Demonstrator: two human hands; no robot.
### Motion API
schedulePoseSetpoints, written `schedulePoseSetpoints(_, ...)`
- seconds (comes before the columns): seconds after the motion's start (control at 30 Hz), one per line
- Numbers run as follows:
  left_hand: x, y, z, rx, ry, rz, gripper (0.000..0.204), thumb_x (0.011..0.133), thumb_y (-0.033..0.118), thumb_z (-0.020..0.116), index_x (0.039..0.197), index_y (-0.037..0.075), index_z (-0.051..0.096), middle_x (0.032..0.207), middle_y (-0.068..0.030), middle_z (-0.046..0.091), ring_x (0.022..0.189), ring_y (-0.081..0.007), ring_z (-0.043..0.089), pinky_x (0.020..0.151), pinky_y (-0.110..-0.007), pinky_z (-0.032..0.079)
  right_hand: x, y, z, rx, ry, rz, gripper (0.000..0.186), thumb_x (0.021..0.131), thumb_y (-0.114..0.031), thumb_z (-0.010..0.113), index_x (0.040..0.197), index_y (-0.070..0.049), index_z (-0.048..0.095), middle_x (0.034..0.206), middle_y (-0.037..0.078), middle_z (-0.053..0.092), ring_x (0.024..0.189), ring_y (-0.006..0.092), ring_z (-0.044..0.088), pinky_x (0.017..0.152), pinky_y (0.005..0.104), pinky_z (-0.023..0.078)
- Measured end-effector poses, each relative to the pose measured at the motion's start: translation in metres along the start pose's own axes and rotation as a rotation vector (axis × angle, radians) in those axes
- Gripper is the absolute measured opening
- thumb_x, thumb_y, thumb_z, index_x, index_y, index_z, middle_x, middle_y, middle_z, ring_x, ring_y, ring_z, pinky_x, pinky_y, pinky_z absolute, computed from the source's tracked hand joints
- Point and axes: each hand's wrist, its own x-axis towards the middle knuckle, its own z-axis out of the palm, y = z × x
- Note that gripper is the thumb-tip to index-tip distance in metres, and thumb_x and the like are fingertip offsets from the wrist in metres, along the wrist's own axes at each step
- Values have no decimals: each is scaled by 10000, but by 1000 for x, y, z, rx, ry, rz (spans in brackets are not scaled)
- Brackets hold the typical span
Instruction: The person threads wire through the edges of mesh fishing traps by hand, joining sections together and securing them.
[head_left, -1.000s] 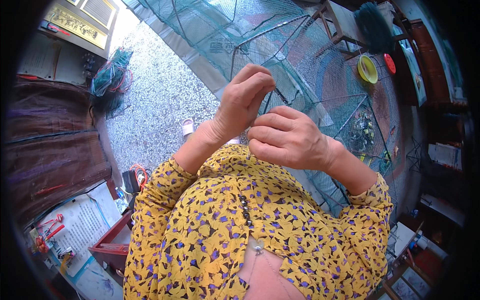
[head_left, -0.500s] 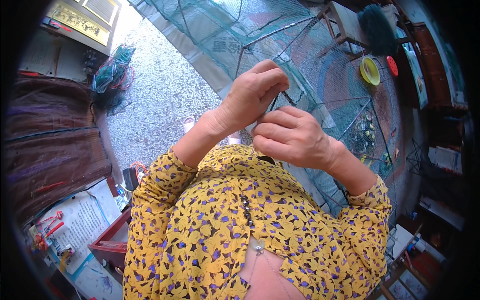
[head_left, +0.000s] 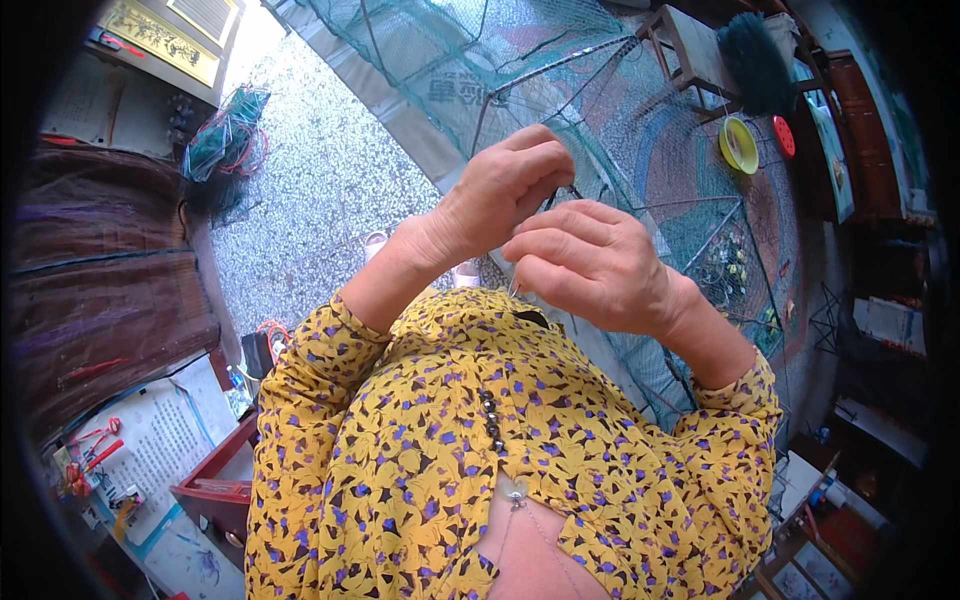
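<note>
In front of my chest my two hands work close together over a green mesh net trap (head_left: 690,235) on a metal frame. My left hand (head_left: 507,188) is closed, its fingers pinching a short dark cord (head_left: 552,198) at the net's edge. Just below and to the right, my right hand (head_left: 592,262) is also closed, with its fingers near the same cord. A thin, shiny metal piece (head_left: 515,287) pokes out beneath the right fingers; most of it is hidden.
The netting spreads from the top across the right. A yellow bowl (head_left: 738,146) and a red disc (head_left: 783,137) sit at the far right. Bundled green netting (head_left: 225,140) lies at the left. At the lower left, a red drawer (head_left: 222,470) juts out beside a paper-covered table (head_left: 160,440).
My right hand has lifted slightly, and its fingers have loosened and shifted a little. The metal piece below them shows a bit more. My left hand has barely moved.
</note>
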Motion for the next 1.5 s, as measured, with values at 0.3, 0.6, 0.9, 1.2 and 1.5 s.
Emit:
schedulePoseSetpoints(0.3,-5,0,-1,-88,22,-1,51,854,0,567,902,5,584,878,-81,552,768,-195,544,691,-285,466,4,0,-3,46,59,16,154,710,-122,596,849,-90,536,853,9,592,833,172,612,734,296,490)
schedulePoseSetpoints(0.6,-6,-4,4,-252,17,-166,220,815,-105,572,1008,2,570,931,-49,568,873,-83,563,757,-207,473,3,-7,5,7,9,-82,169,715,-143,590,859,-103,512,815,8,556,769,159,591,691,284,480)
schedulePoseSetpoints(0.9,-10,0,4,-369,91,-196,184,823,-85,552,979,12,559,900,-47,571,798,-119,564,695,-244,483,45,1,-53,566,361,286,93,868,-92,532,939,-55,486,747,40,560,583,101,516,520,219,442)
schedulePoseSetpoints(1.2,-12,23,-4,-211,-46,-213,138,855,40,602,990,71,602,1007,-57,523,922,-119,516,757,-240,477,66,28,-68,91,160,106,119,900,-84,582,918,15,519,753,43,553,622,91,545,536,217,443)
schedulePoseSetpoints(1.5,-13,17,-30,-684,-3,-343,128,919,162,553,906,42,596,941,-52,577,970,-129,547,862,-281,425,33,26,-74,-209,-192,312,39,833,-53,640,852,-23,622,768,71,611,692,158,609,577,229,477)
